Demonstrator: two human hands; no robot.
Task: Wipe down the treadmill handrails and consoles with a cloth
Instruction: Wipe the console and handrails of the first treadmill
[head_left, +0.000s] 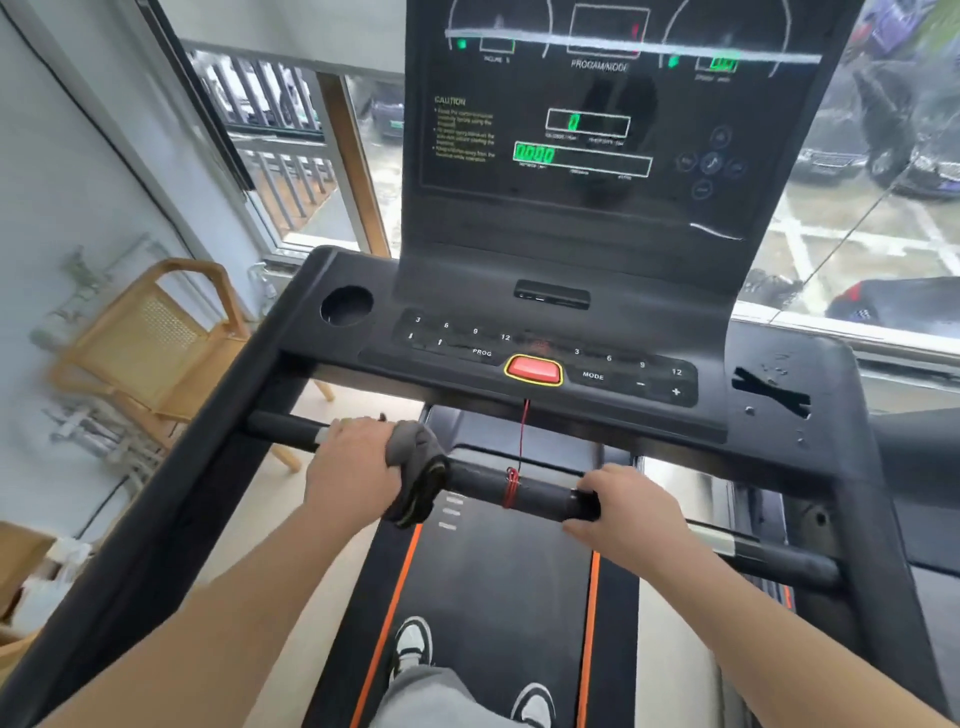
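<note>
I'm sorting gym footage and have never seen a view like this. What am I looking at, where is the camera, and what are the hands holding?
There is no robot here. A person wears a camera on the head, so this single picture looks forward and down over their own arms. They stand on the treadmill belt, and their shoes show at the bottom. Ahead rises the console with green lit digits. Below it is a button panel with a red stop button. A red cord hangs from under that button and is wound round the front handrail. The left hand grips a grey cloth wrapped over that handrail. The right hand curls round the bare bar further along. A wooden chair stands to the left of the machine.
</note>
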